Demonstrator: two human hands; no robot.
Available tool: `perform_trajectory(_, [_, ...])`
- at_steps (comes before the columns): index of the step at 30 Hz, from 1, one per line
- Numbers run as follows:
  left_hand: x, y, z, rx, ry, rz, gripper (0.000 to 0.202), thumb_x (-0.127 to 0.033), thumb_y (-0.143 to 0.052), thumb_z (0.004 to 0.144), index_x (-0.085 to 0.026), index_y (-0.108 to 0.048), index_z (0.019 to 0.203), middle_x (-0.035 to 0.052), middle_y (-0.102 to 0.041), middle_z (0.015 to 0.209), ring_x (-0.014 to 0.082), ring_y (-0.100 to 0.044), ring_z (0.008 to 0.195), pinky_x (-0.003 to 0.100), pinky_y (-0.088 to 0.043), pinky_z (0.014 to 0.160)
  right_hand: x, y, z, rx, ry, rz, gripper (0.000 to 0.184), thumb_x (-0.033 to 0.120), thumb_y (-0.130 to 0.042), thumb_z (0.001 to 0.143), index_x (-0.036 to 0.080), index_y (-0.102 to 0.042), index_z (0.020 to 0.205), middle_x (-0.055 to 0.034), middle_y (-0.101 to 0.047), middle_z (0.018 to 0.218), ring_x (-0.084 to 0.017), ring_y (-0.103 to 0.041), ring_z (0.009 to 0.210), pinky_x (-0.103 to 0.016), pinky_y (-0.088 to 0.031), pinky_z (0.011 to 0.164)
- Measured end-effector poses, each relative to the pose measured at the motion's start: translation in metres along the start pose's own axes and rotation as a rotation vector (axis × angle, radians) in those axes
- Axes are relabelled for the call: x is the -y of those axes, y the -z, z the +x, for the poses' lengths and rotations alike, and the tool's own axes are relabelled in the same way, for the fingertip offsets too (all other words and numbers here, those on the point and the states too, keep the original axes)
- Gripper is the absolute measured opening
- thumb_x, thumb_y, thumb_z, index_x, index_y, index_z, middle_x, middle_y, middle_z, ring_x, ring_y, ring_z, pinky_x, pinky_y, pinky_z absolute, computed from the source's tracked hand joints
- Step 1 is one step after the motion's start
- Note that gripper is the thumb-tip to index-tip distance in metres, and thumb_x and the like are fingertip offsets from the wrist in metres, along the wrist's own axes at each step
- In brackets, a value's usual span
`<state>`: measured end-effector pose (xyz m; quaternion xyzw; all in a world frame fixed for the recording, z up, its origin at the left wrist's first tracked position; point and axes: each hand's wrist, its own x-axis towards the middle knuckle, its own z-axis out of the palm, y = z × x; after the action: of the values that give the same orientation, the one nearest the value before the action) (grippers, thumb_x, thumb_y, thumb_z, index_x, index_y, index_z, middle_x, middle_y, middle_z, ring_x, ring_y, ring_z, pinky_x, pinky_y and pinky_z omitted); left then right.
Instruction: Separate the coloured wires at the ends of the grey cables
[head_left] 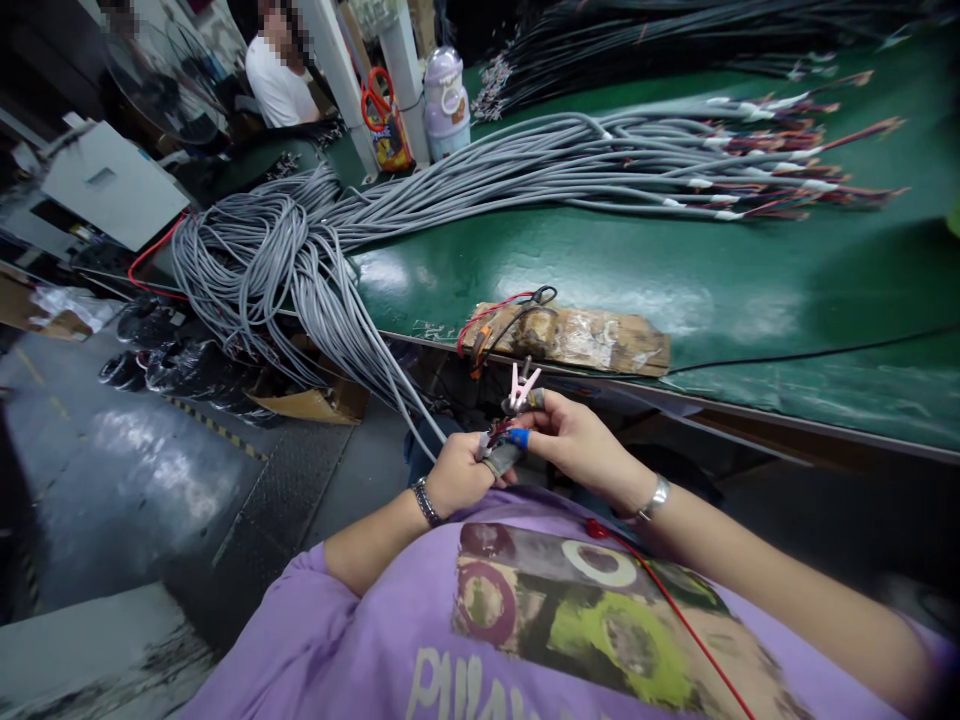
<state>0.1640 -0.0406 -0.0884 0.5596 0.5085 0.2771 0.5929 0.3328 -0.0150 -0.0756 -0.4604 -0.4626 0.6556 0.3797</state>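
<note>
My left hand [461, 470] is closed around the end of a grey cable [421, 415], which runs up to the large bundle on the bench. Thin dark and reddish wires [499, 430] stick out between my two hands. My right hand [577, 440], with a blue covering on one finger and grey tape on another, pinches at these wires; the exact fingertip contact is too small to make out. Just above the fingers a pale pink clothespin [522, 385] stands at the bench edge, close to a wooden board [600, 340] with a black and a red lead.
A thick bundle of grey cables [480, 175] with stripped ends lies across the green bench [465, 262], hanging over its left edge. Black cables [637, 45] lie behind. A lilac bottle [447, 105] and orange-handled scissors [381, 105] stand at the back. A person [279, 75] sits beyond.
</note>
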Motion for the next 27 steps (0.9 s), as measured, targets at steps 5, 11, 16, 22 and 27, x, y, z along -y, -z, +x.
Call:
perform_trajectory(5, [-0.013, 0.002, -0.004, 0.008, -0.02, -0.056, 0.052, -0.06, -0.066, 0.075, -0.01, -0.064, 0.061, 0.0075, -0.064, 0.059, 0.0115, -0.059, 0.051, 0.022, -0.05, 0.052, -0.004, -0.001, 0.002, -0.043, -0.054, 0.228, 0.033, 0.022, -0.081, 0.059, 0.019, -0.06, 0.083, 0.0011, -0.066, 0.07, -0.012, -0.059, 0.062, -0.024, -0.047, 0.06])
perform_trajectory(11, [-0.024, 0.006, -0.009, 0.017, -0.063, -0.252, 0.048, -0.058, -0.069, 0.074, -0.01, -0.065, 0.07, 0.0056, -0.065, 0.06, 0.0112, -0.059, 0.05, 0.023, -0.05, 0.052, -0.003, 0.011, 0.015, 0.121, -0.156, 0.566, 0.031, 0.046, -0.077, 0.071, 0.018, -0.065, 0.079, -0.002, -0.066, 0.071, -0.013, -0.06, 0.064, -0.023, -0.051, 0.06])
perform_trajectory(16, [-0.024, 0.003, -0.004, -0.009, -0.078, -0.296, 0.049, -0.058, -0.07, 0.074, -0.009, -0.065, 0.072, 0.0053, -0.065, 0.061, 0.0113, -0.059, 0.05, 0.023, -0.049, 0.052, -0.005, 0.011, 0.032, 0.191, -0.132, 0.587, 0.043, 0.057, -0.074, 0.072, 0.017, -0.068, 0.085, -0.0057, -0.07, 0.081, -0.014, -0.06, 0.062, -0.025, -0.05, 0.054])
perform_trajectory(22, [-0.019, -0.002, 0.007, -0.013, -0.09, -0.296, 0.048, -0.057, -0.068, 0.076, -0.009, -0.067, 0.071, 0.0055, -0.065, 0.061, 0.0105, -0.058, 0.05, 0.022, -0.048, 0.051, -0.007, 0.007, 0.038, 0.187, -0.083, 0.599, 0.047, 0.06, -0.075, 0.069, 0.017, -0.07, 0.087, -0.0057, -0.072, 0.078, -0.014, -0.06, 0.056, -0.027, -0.05, 0.052])
perform_trajectory(27, [-0.019, -0.002, 0.009, -0.005, -0.058, -0.257, 0.05, -0.059, -0.069, 0.073, -0.009, -0.065, 0.069, 0.0059, -0.065, 0.062, 0.0105, -0.058, 0.05, 0.023, -0.049, 0.051, -0.009, 0.006, 0.04, 0.139, -0.093, 0.669, 0.045, 0.056, -0.082, 0.063, 0.019, -0.071, 0.085, -0.0014, -0.068, 0.066, -0.012, -0.057, 0.052, -0.025, -0.046, 0.049])
